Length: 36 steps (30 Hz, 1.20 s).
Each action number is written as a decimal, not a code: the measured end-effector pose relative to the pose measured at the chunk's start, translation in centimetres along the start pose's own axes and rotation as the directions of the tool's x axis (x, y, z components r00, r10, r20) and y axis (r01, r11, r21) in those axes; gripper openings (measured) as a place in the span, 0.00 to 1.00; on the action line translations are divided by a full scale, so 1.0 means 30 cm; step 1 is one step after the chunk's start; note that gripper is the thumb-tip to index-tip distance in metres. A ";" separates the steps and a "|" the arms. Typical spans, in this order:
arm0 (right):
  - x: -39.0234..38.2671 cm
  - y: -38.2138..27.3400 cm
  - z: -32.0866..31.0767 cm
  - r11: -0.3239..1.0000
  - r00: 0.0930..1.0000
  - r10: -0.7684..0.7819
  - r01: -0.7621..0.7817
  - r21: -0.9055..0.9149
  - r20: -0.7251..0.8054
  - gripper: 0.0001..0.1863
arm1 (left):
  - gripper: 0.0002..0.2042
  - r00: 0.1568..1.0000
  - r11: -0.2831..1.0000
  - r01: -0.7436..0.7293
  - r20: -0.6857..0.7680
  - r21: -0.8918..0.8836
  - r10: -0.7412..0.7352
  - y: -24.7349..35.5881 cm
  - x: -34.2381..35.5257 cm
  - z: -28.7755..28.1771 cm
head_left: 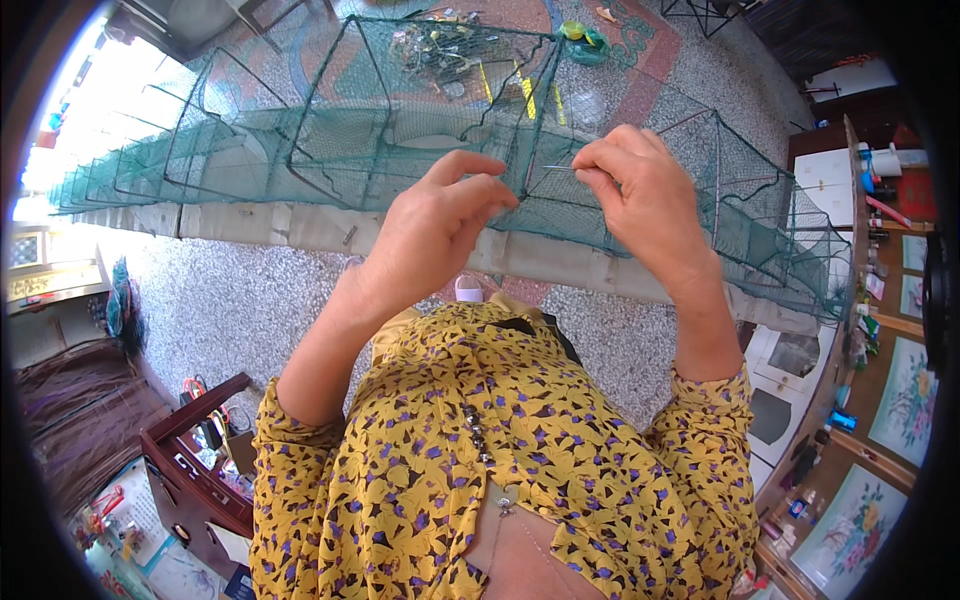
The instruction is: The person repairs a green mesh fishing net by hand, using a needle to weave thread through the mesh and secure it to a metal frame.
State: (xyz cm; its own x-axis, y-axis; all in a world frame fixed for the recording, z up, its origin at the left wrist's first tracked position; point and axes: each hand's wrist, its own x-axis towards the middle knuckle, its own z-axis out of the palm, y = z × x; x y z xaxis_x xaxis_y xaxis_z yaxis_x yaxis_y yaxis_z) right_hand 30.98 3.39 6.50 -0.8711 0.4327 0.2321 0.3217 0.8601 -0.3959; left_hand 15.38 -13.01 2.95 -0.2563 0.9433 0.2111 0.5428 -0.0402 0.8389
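My right hand (645, 195) is closed in a pinch, thumb against forefinger. From its fingertips a thin, pale needle (556, 167) points left toward my other hand. My left hand (437, 225) is raised over the netting with its fingers curled inward. Whatever lies between its fingertips, perhaps a thread, is too fine to make out. Beneath and beyond both hands stretches a long green net trap (425, 125) with dark square frames. One frame bar (541, 110) runs down to the gap between my hands.
Under the net runs a long pale ledge (270, 225). A pile of small metal pieces (450, 45) lies on the floor behind, near a green bag (585, 45). Dark wooden furniture (190, 470) stands at lower left. Cluttered shelves (870, 400) line the right.
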 end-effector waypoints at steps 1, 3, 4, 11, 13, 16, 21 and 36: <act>0.004 0.003 0.007 1.000 1.000 -0.004 0.004 0.000 -0.008 0.03 | 0.06 1.000 1.000 0.004 -0.006 -0.012 -0.004 -0.004 0.005 0.002; 0.013 0.004 0.022 0.999 1.000 0.005 -0.004 0.037 -0.027 0.02 | 0.06 0.999 0.997 0.043 -0.001 -0.068 -0.044 -0.016 0.011 0.011; 0.016 0.004 0.033 0.998 0.999 0.009 -0.007 0.056 -0.036 0.02 | 0.06 0.997 0.990 0.080 0.012 -0.112 -0.079 -0.025 0.011 0.018; 0.023 -0.034 0.134 0.960 0.983 0.098 -0.053 0.275 -0.155 0.10 | 0.06 0.962 0.859 0.264 0.058 -0.438 -0.266 -0.047 0.015 0.053; 0.046 -0.056 0.170 0.950 0.974 0.069 0.001 0.311 -0.214 0.12 | 0.06 0.967 0.868 0.239 0.027 -0.435 -0.253 -0.054 0.012 0.061; 0.068 -0.062 0.174 0.955 0.995 0.051 -0.026 0.297 -0.080 0.08 | 0.04 0.970 0.869 0.218 0.002 -0.445 -0.243 -0.063 0.006 0.072; 0.117 -0.126 0.151 0.971 0.997 -0.052 0.065 -0.230 0.063 0.08 | 0.02 0.965 0.849 0.240 0.025 -0.471 -0.260 -0.063 -0.001 0.070; 0.068 -0.194 -0.045 0.313 0.834 -0.122 0.546 0.777 -0.537 0.04 | 0.17 0.944 0.722 0.236 -0.024 -0.651 -0.330 -0.063 -0.009 0.099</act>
State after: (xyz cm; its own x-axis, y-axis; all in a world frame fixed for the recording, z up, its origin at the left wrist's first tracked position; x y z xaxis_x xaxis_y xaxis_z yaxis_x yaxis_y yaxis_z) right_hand 27.84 -0.37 10.46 -0.5669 0.4012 0.7195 -0.6634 0.2955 -0.6874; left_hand 16.79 -12.21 -0.19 -0.4400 0.8956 -0.0654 -0.1890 -0.0211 0.9818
